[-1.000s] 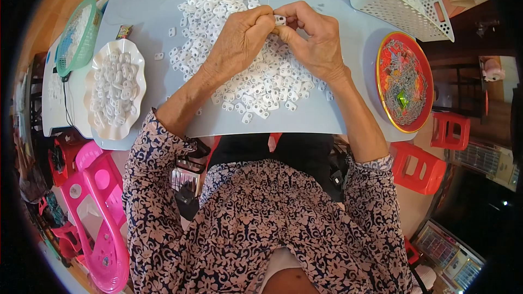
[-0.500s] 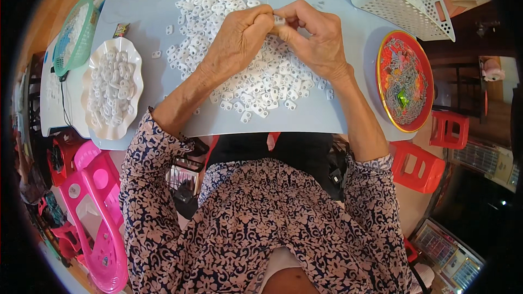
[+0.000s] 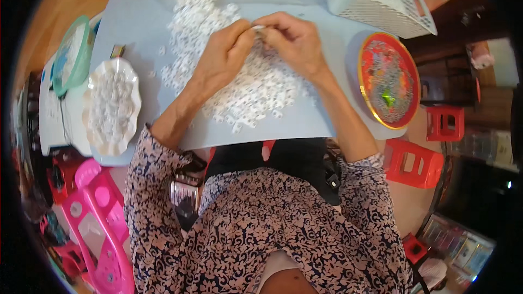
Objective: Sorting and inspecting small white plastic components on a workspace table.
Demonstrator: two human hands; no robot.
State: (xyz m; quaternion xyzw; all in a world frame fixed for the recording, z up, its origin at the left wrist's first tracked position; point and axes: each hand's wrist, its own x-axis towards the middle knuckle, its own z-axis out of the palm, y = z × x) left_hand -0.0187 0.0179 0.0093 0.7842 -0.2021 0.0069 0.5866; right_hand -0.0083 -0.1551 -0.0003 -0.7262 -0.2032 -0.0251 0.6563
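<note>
Both hands meet over a spread of small white plastic pieces (image 3: 242, 100), oval with dark holes. My left hand (image 3: 224, 53) is closed, thumb and fingers pinched at the tip. My right hand (image 3: 297, 45) is closed as well, its fingertips touching the left ones. Between the fingertips shows a bit of one white plastic piece (image 3: 258, 29); the fingers cover most of it. A scalloped white dish (image 3: 134, 95) full of similar white pieces stands to the left. To the right sits a red round tray (image 3: 369, 95) with a gold rim, heaped with small grey metal parts, probably screws.
A white perforated basket (image 3: 376, 19) with white pieces stands at the far right. A green basket (image 3: 81, 57) is at the left, beside a small packet (image 3: 117, 51). Red stools (image 3: 414, 164) stand right of the grey table (image 3: 152, 16), a pink plastic chair (image 3: 101, 201) left.
The whole view has shifted and blurred a little as the head moved. Both hands remain together at the white piece, with only slight finger movement.
</note>
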